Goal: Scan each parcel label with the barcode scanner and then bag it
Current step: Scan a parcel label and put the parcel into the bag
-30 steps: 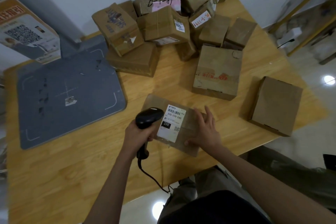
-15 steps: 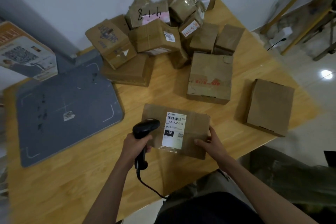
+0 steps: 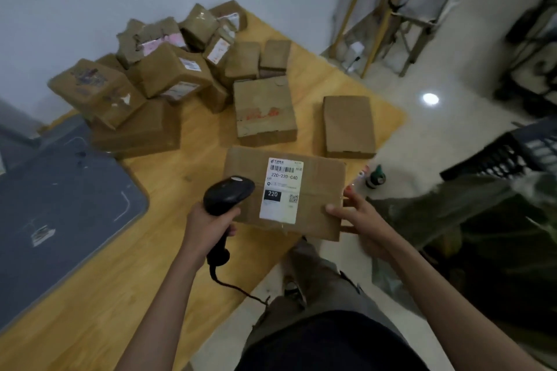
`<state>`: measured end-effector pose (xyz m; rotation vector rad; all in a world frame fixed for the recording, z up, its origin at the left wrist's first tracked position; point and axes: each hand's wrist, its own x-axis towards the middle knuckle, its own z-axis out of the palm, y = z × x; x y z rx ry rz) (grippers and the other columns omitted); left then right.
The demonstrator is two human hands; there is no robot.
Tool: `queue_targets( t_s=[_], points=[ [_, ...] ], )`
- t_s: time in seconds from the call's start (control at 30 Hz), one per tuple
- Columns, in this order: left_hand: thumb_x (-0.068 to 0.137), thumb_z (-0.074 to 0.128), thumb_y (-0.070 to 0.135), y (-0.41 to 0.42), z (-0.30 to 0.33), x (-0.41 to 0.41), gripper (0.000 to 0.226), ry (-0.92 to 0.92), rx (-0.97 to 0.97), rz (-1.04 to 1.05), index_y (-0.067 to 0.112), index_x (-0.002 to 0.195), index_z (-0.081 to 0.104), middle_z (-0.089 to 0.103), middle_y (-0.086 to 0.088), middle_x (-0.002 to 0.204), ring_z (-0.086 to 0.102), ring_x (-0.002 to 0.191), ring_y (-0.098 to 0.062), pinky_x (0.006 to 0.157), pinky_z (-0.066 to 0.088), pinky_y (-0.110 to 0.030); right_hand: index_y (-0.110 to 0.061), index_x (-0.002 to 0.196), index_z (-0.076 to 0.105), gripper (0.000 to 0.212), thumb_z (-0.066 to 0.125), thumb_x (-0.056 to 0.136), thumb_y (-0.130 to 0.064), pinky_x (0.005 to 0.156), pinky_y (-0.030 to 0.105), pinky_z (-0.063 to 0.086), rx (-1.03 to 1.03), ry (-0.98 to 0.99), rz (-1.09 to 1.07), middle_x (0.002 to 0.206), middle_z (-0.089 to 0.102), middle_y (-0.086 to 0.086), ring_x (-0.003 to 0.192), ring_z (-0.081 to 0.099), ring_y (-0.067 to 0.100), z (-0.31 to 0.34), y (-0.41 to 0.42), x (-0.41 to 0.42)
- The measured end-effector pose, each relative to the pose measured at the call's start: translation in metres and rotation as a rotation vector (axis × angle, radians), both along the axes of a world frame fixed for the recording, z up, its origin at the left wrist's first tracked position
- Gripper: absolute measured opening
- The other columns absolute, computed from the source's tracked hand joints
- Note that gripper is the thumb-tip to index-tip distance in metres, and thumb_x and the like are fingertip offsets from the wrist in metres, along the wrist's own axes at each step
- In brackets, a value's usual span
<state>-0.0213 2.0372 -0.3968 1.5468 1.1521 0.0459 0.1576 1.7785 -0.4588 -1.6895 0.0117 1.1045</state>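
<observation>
A flat brown parcel point(image 3: 319, 190) with a white barcode label point(image 3: 281, 190) sits at the near right edge of the wooden table point(image 3: 90, 304), its right end overhanging the edge. My right hand point(image 3: 358, 217) grips that right end. My left hand point(image 3: 208, 223) holds a black corded barcode scanner point(image 3: 227, 196), whose head lies just left of the label. A dark green bag point(image 3: 470, 220) lies on the floor to the right.
A heap of brown parcels point(image 3: 168, 75) fills the table's far side, with two single boxes point(image 3: 263, 110) point(image 3: 348, 126) nearer. A grey mat point(image 3: 60, 199) covers the left. A small bottle point(image 3: 375, 176) stands on the floor, and a metal rack point(image 3: 416, 9) stands beyond it.
My right hand slid from the parcel's top to its right end and pulled the parcel toward the table's right edge. The view swung right. The scanner stays beside the label.
</observation>
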Motion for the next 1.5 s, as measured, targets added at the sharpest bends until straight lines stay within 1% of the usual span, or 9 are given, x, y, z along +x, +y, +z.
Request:
queue_targets(
  t_s=[0.1, 0.3, 0.4, 0.5, 0.63, 0.77, 0.97, 1.17, 1.5],
  points=[
    [0.084, 0.076, 0.013, -0.034, 0.006, 0.013, 0.018, -0.009, 0.018, -0.132, 0.010, 0.101, 0.074, 0.074, -0.015, 0.076, 0.068, 0.058, -0.019, 0.057, 0.059, -0.028, -0.027, 0.137, 0.045, 0.079, 0.086, 0.071, -0.043, 0.089, 0.040, 0.058, -0.033, 0.009, -0.094, 0.129, 0.059, 0.001, 0.114, 0.062, 0.019, 0.016, -0.049, -0.018],
    [0.085, 0.074, 0.009, -0.110, 0.007, 0.052, 0.010, 0.008, 0.021, -0.416, 0.006, 0.094, 0.070, 0.067, -0.012, 0.066, 0.063, 0.048, -0.010, 0.046, 0.049, -0.015, -0.023, 0.133, 0.048, 0.075, 0.084, 0.070, -0.041, 0.077, 0.033, 0.055, -0.119, 0.046, -0.378, 0.127, 0.058, 0.001, 0.110, 0.061, 0.019, 0.028, -0.150, -0.056],
    [0.084, 0.075, 0.011, -0.145, -0.002, 0.072, 0.016, 0.028, -0.008, -0.490, 0.002, 0.096, 0.072, 0.069, -0.014, 0.065, 0.066, 0.051, -0.014, 0.054, 0.057, -0.027, -0.022, 0.131, 0.052, 0.060, 0.080, 0.079, -0.036, 0.068, 0.027, 0.053, -0.149, 0.070, -0.491, 0.123, 0.060, 0.003, 0.106, 0.063, 0.020, 0.029, -0.196, -0.073],
    [0.082, 0.076, 0.014, -0.179, -0.015, 0.091, 0.019, 0.070, -0.062, -0.543, 0.002, 0.096, 0.073, 0.070, -0.015, 0.065, 0.068, 0.057, -0.022, 0.069, 0.061, -0.042, -0.019, 0.133, 0.050, 0.070, 0.083, 0.074, -0.041, 0.070, 0.031, 0.058, -0.186, 0.103, -0.588, 0.121, 0.062, 0.005, 0.104, 0.066, 0.023, 0.020, -0.238, -0.088],
    [0.082, 0.075, 0.013, -0.232, -0.027, 0.118, 0.021, 0.083, -0.077, -0.696, 0.004, 0.101, 0.071, 0.070, -0.015, 0.073, 0.068, 0.061, -0.021, 0.063, 0.061, -0.037, -0.019, 0.134, 0.043, 0.073, 0.085, 0.077, -0.038, 0.069, 0.034, 0.056, -0.296, 0.111, -0.798, 0.122, 0.058, 0.004, 0.105, 0.063, 0.023, 0.003, -0.284, -0.102],
    [0.083, 0.076, 0.017, -0.281, -0.034, 0.140, 0.013, 0.124, -0.044, -0.853, 0.007, 0.092, 0.072, 0.072, -0.019, 0.077, 0.070, 0.063, -0.025, 0.069, 0.061, -0.043, -0.017, 0.136, 0.039, 0.082, 0.084, 0.075, -0.047, 0.084, 0.048, 0.058, -0.508, 0.024, -0.946, 0.129, 0.056, 0.006, 0.111, 0.060, 0.028, -0.021, -0.319, -0.102],
    [0.083, 0.074, 0.017, -0.332, -0.048, 0.168, 0.011, 0.198, -0.002, -0.926, 0.006, 0.084, 0.072, 0.071, -0.017, 0.067, 0.070, 0.062, -0.027, 0.070, 0.060, -0.042, -0.017, 0.129, 0.037, 0.081, 0.080, 0.073, -0.056, 0.092, 0.056, 0.052, -0.837, -0.130, -0.858, 0.132, 0.057, 0.007, 0.113, 0.061, 0.033, -0.042, -0.339, -0.061],
    [0.081, 0.075, 0.018, -0.358, -0.063, 0.196, 0.009, 0.246, 0.025, -0.911, 0.010, 0.085, 0.072, 0.071, -0.014, 0.063, 0.071, 0.062, -0.027, 0.069, 0.062, -0.043, -0.015, 0.126, 0.035, 0.076, 0.081, 0.076, -0.049, 0.088, 0.055, 0.051, -0.888, -0.205, -0.752, 0.131, 0.055, 0.008, 0.114, 0.061, 0.035, -0.068, -0.350, -0.005],
    [0.080, 0.074, 0.017, -0.351, -0.081, 0.218, 0.009, 0.363, 0.095, -0.779, 0.009, 0.080, 0.072, 0.072, -0.010, 0.062, 0.071, 0.059, -0.021, 0.062, 0.058, -0.030, -0.008, 0.154, 0.017, 0.096, 0.072, 0.087, -0.048, 0.102, 0.054, 0.042, -0.883, -0.100, -0.509, 0.152, 0.036, 0.016, 0.136, 0.042, 0.039, -0.133, -0.325, 0.103]
  ],
)
